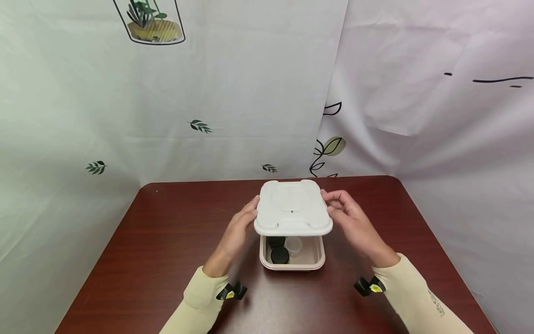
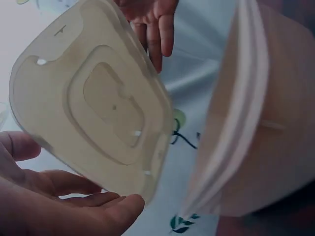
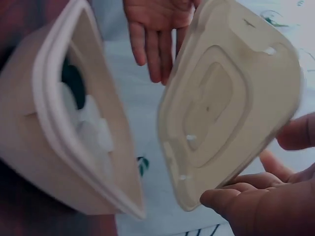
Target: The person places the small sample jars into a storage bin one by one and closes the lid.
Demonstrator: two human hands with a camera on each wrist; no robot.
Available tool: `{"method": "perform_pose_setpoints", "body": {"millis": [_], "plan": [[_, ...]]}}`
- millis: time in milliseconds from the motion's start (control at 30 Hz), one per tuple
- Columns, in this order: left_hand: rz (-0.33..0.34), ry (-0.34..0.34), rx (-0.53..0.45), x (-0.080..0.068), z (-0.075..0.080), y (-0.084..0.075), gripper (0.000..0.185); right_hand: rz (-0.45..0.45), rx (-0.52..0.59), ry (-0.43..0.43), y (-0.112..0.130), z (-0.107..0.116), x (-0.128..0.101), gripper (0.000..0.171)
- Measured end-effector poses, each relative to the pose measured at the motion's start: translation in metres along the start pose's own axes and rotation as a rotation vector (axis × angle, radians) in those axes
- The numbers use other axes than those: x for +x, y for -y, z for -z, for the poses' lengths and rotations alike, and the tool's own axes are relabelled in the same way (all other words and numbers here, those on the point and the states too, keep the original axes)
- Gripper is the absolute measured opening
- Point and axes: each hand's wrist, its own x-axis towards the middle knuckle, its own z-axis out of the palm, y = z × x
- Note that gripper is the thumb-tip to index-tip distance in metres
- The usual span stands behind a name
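Lid (image 1: 293,208): a white, rounded-square lid held in the air just above the box, clear of its rim, with its near edge overhanging the box's far part.
Box (image 1: 292,264): a pale pink, open container standing on the table straight below the lid; its near half shows uncovered.
Left hand (image 1: 238,229): at the lid's left edge, fingers nearly straight and spread along the side, supporting the lid rather than curling round it; the left wrist view shows the palm open under the lid's edge (image 2: 93,123).
Right hand (image 1: 352,220): at the lid's right edge, fingers lightly bent with the tips against the rim; the right wrist view shows the fingers extended beneath the lid (image 3: 231,103), not clenched.
Inside the box: two round black caps (image 1: 278,254) at the left, a small clear cup (image 1: 294,245) just right of them.
Table (image 1: 158,241): dark red-brown wood under the box.
Backdrop (image 1: 233,93): white cloth with leaf prints, hanging behind the box.
Sleeves (image 1: 200,297): cream, on both forearms, nearer the viewer than the box.
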Motion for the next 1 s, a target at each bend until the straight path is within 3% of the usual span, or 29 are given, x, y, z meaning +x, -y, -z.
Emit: {"method": "perform_pose_setpoints", "body": {"millis": [233,467,733,1000], "plan": [[-0.023,0.001,0.189,-0.011,-0.008,0.020,0.056,0.007,-0.199,0.068,-0.022,-0.008,-0.013,0.052],[-0.084,0.022,0.457,-0.021,-0.014,0.039,0.062,0.064,-0.480,0.069,-0.041,-0.022,-0.027,0.066],[-0.116,0.073,0.511,-0.024,-0.014,0.061,0.064,0.088,-0.516,0.125,-0.060,-0.031,-0.035,0.071],[-0.075,0.097,0.538,-0.024,-0.012,0.070,0.067,0.112,-0.537,0.155,-0.071,-0.031,-0.033,0.074]]}}
